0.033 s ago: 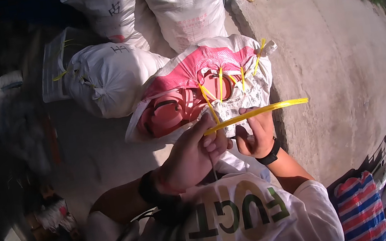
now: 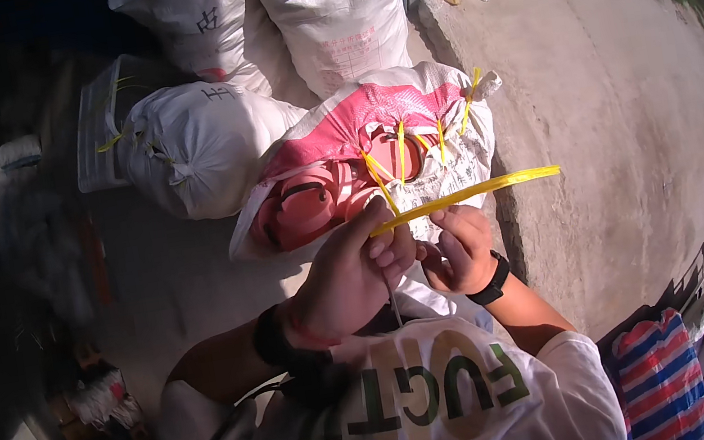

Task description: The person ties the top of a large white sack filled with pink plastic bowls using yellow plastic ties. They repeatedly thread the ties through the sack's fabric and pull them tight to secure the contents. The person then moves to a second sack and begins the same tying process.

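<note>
In front of me lies a white woven sack [image 2: 461, 126] with a pink band, its mouth partly laced with yellow plastic twine [image 2: 402, 153]. Pink plastic parts [image 2: 306, 204] show through the gap. My left hand [image 2: 350, 266] is closed on the yellow twine, whose bundled tail [image 2: 475, 190] sticks out to the right. A thin grey rod or wire [image 2: 393, 298] hangs below that hand; its upper end is hidden. Just right of it, under the tail, is my right hand [image 2: 462, 249], fingers curled and thumb side near the left fingers. Whether it grips anything is unclear.
Full white sacks [image 2: 332, 23] stand beyond, and a tied one [image 2: 199, 143] lies to the left beside a clear plastic bin [image 2: 94, 136]. A concrete slab [image 2: 600, 110] with a raised edge runs along the right. A striped red, white and blue bag [image 2: 662, 374] sits lower right.
My right hand has moved slightly down and left, its fingertips now below the twine's tail. The tail has risen a little. My left hand keeps its hold.
</note>
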{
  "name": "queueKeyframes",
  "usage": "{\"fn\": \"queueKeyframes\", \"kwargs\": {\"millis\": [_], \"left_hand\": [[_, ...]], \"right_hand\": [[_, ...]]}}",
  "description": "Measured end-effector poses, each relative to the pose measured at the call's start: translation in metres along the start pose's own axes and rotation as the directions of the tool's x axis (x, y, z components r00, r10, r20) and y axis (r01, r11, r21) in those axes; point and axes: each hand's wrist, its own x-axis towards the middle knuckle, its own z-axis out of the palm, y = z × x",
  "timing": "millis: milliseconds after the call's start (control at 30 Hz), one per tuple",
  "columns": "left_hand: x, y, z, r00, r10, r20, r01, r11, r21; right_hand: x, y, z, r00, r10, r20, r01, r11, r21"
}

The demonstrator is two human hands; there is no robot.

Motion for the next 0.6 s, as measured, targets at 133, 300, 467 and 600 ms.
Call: {"fn": "queueKeyframes", "kwargs": {"millis": [133,300,467,600], "left_hand": [[0.006,0.009,0.003,0.999,-0.001,0.046,0.004,0.998,-0.066],[0.003,0.019,0.003,0.994,-0.026,0.107,0.033,0.997,-0.064],[0.004,0.017,-0.027,0.957,-0.131,0.260,0.164,0.980,-0.110],[-0.006,0.012,-0.033,0.966,-0.216,0.139,0.212,0.976,0.043]], "right_hand": [[0.013,-0.016,0.013,0.995,-0.058,-0.076,0.051,0.995,-0.086],[0.034,-0.024,0.026,0.966,-0.200,-0.161,0.135,0.929,-0.346],[0.040,-0.049,0.016,0.991,-0.134,-0.005,0.120,0.904,-0.410],[0.040,-0.062,0.004,0.979,-0.084,0.186,0.158,0.889,-0.430]]}}
